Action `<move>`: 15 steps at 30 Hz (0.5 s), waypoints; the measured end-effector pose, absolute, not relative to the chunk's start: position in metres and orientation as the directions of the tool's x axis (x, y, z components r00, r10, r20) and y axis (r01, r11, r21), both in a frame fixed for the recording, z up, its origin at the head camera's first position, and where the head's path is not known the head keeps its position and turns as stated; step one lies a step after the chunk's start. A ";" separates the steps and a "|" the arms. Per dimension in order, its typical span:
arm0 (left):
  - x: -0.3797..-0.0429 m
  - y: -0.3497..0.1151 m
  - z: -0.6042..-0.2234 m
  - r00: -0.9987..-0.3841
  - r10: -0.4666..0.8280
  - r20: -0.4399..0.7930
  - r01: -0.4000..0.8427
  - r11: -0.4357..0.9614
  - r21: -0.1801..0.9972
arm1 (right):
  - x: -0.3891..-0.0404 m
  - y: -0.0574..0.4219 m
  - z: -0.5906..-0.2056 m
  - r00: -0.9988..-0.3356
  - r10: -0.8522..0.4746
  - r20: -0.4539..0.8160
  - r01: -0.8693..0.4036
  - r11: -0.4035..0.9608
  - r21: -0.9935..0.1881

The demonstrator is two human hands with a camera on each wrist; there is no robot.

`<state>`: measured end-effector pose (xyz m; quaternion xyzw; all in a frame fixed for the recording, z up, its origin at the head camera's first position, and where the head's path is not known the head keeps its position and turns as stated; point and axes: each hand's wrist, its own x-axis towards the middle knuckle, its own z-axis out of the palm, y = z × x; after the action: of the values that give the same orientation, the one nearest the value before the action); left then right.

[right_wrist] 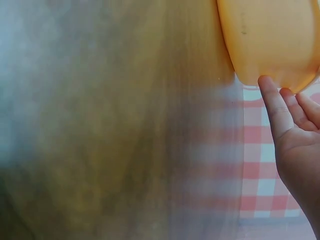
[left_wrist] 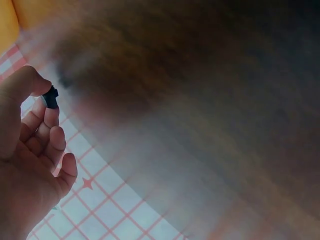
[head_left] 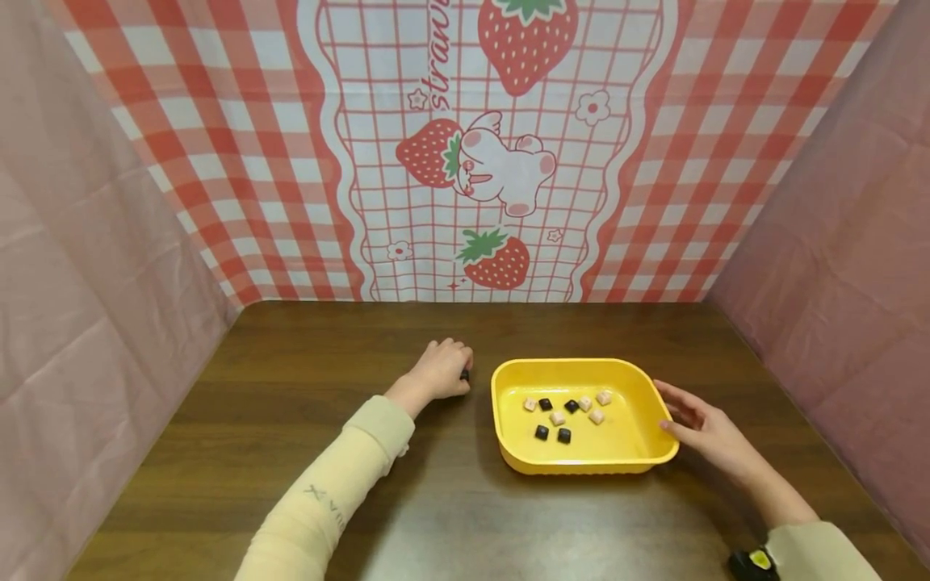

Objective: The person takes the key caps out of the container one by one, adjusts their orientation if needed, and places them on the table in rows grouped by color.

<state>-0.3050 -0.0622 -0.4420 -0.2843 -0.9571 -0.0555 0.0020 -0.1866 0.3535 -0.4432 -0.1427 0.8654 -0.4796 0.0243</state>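
Observation:
In the head view my left hand (head_left: 441, 369) is just left of the yellow tray (head_left: 581, 466), apart from it and low over the table. Between thumb and fingertips it pinches a small black keycap (left_wrist: 51, 97), plainest in the left wrist view. My right hand (head_left: 712, 436) holds the tray by its right end, the thumb on the rim and the other fingers against the outer wall (right_wrist: 270, 45). On the tray floor lie several black keycaps (head_left: 542, 432) and several beige keycaps (head_left: 596, 416), scattered mostly left of the middle.
A brown wooden table (head_left: 291, 363) carries the tray. A red-and-white checked cloth with strawberries (head_left: 501, 262) hangs along the back edge. Pink cloths (head_left: 94, 282) close off both sides. A black wrist device (head_left: 751, 563) sits by the right sleeve.

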 end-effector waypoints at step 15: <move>-0.307 -0.067 -0.445 -0.839 0.542 0.031 0.542 0.832 0.119 | -0.184 0.351 -0.443 -0.957 -0.267 0.109 -0.230 0.479 -0.847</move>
<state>-0.3068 -0.0665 -0.4450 -0.2833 -0.9571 -0.0614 -0.0018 -0.1837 0.3509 -0.4426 -0.1446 0.8598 -0.4894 0.0191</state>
